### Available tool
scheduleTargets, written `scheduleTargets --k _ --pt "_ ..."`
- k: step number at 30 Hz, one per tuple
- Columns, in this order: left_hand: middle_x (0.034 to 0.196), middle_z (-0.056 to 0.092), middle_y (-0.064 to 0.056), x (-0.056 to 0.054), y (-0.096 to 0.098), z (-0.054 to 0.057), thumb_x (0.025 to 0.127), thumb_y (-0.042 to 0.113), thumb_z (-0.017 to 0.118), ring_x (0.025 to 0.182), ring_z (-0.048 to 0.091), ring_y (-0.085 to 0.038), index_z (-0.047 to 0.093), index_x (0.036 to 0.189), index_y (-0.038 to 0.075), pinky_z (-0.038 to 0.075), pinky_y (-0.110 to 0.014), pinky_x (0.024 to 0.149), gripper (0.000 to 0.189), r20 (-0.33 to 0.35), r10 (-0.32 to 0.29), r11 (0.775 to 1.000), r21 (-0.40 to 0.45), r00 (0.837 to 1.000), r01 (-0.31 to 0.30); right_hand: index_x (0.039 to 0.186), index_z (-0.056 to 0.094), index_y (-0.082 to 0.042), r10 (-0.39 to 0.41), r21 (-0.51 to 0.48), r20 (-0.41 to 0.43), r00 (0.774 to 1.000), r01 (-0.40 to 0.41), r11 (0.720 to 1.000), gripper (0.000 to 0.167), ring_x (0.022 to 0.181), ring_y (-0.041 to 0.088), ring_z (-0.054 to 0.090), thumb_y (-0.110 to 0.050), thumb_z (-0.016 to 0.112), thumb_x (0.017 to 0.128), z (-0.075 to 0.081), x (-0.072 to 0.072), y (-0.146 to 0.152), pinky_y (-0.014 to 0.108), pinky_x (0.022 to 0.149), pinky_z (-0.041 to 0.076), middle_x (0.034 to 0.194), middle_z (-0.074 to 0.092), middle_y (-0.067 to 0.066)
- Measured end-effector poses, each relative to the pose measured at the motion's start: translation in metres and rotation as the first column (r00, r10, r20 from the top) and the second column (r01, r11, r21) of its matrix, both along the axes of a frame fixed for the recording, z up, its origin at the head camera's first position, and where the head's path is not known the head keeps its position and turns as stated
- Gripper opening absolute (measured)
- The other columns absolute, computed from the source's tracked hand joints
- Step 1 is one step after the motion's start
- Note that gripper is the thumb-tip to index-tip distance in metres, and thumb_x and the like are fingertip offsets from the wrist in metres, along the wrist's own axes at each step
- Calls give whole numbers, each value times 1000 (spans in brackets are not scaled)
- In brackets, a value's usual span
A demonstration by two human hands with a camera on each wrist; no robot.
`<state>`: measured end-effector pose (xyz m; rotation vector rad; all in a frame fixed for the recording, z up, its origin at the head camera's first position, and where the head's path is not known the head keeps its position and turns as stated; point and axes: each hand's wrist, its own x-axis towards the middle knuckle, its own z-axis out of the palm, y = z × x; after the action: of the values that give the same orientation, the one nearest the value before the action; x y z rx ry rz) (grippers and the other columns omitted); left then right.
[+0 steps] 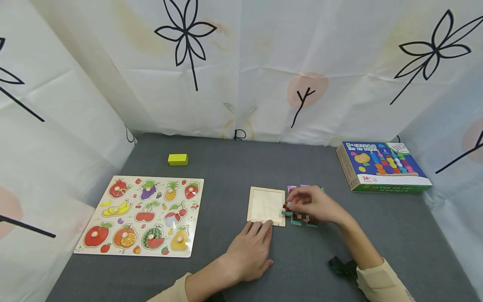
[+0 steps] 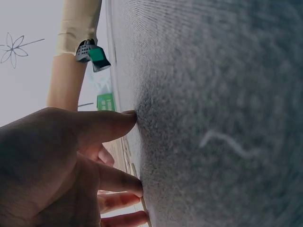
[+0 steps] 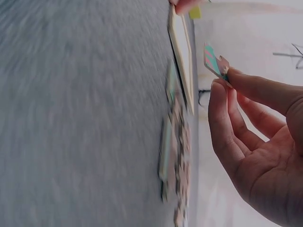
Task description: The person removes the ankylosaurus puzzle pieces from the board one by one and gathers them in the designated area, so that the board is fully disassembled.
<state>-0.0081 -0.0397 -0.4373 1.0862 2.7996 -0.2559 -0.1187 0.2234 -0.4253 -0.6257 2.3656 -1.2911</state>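
Note:
My right hand (image 1: 315,203) pinches a jigsaw puzzle piece (image 3: 214,60) between thumb and index finger, above the table. The piece has a green and pink edge and a brown part. Under and beside that hand lie several more puzzle pieces (image 1: 302,219), partly hidden by it. A square wooden puzzle tray (image 1: 266,203) with a raised rim and a bare pale base sits left of them. My left hand (image 1: 249,256) rests with its fingertips on the tray's front edge. Its thumb (image 2: 111,124) touches the grey tabletop.
A fruit peg board (image 1: 132,214) lies on the left of the grey table (image 1: 226,167). Behind it is a yellow block (image 1: 177,160). A blue and green game box (image 1: 383,167) stands at the back right. White patterned cloth (image 1: 264,50) surrounds the table at the back and sides.

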Motion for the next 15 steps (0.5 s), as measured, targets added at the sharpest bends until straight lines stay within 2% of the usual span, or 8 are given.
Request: scheduleTargets --k 7,15 --pt "173 36 -3 1 1 -2 106 64 56 151 42 -19 46 165 10 44 -42 128 81 14 6 1000 12 1000 -6 113 77 -2 -32 17 -21 999 33 999 14 76 11 69 -9 76 101 9 8 27 24 69 59 94 73 9" --pt "175 35 -3 0 0 -1 105 64 57 152 42 -20 46 165 10 44 -43 129 81 32 2 1000 18 999 -2 114 77 -3 -72 43 -6 997 72 996 14 75 19 69 -10 75 102 13 17 50 25 68 57 92 71 7"
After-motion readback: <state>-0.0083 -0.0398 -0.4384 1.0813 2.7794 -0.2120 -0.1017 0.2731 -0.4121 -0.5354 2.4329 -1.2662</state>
